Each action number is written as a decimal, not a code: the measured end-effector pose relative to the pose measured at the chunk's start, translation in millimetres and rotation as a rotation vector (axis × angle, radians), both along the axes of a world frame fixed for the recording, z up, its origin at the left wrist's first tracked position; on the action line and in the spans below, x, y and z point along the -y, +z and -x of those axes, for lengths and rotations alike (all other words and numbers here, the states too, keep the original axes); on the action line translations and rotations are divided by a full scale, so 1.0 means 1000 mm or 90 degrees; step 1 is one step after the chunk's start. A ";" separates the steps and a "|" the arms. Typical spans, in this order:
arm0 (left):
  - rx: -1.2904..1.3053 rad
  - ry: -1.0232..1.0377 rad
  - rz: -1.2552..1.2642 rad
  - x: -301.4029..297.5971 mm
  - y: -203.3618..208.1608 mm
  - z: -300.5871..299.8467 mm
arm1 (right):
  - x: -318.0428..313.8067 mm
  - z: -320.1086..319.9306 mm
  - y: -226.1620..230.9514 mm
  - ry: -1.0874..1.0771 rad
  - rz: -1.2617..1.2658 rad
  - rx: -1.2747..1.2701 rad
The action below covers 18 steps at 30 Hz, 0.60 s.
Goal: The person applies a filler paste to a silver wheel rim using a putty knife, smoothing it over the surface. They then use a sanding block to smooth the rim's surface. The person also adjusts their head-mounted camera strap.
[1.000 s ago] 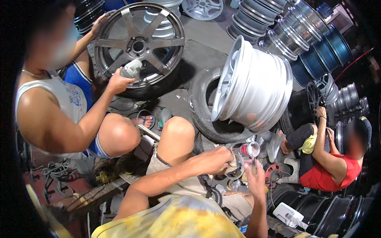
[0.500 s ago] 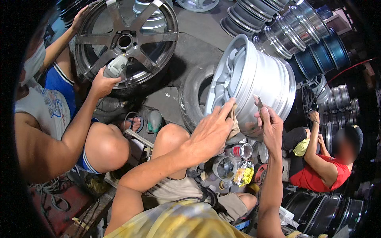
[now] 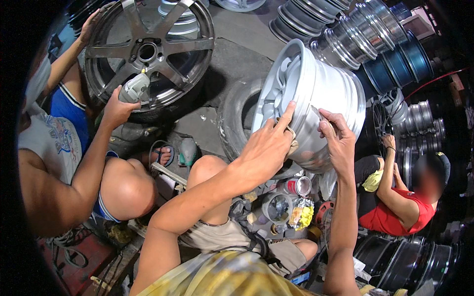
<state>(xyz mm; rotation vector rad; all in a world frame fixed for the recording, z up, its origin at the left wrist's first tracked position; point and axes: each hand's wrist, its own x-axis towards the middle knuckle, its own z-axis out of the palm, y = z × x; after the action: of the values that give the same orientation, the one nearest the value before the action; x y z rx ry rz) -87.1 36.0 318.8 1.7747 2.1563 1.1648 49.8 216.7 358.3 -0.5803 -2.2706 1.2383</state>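
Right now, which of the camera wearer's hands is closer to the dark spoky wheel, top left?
Left. The left hand is below and right of the dark wheel, at the silver rim; the right hand is farther right, also at that rim.

- Glare bleaches the silver wheel rim (image 3: 328,93).
- Dark shadow lies on the floor (image 3: 240,23) beside the grey spoked wheel (image 3: 170,48).
- Fisheye edges bend and blacken.

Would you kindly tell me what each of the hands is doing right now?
Left hand: closed on a tan cloth, index finger extended at the silver wheel.
Right hand: closed, pinching a small flat tool.
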 end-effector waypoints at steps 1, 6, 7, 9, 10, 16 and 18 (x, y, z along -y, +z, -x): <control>0.008 -0.001 -0.005 0.001 -0.001 0.000 | 0.003 0.003 0.001 -0.002 -0.011 0.001; 0.051 -0.016 -0.006 0.012 0.000 0.001 | 0.001 0.013 0.009 0.018 -0.217 0.026; 0.053 -0.020 -0.010 0.014 0.001 0.000 | 0.001 0.014 0.011 0.025 -0.255 0.029; 0.055 -0.019 -0.020 0.017 0.000 -0.004 | 0.001 0.017 0.015 0.041 -0.299 0.039; 0.052 -0.011 -0.024 0.019 -0.001 -0.007 | 0.002 0.020 0.015 0.052 -0.302 0.044; 0.077 -0.017 -0.010 0.024 -0.009 -0.015 | 0.007 0.036 0.012 0.078 -0.349 0.047; 0.076 -0.021 -0.016 0.025 -0.009 -0.015 | 0.005 0.034 0.011 0.077 -0.378 0.053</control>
<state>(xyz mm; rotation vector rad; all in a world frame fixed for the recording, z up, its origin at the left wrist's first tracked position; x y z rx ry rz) -71.9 10.8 310.1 1.6974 2.0475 1.2621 15.4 211.9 369.1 -0.2765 -2.6028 0.5362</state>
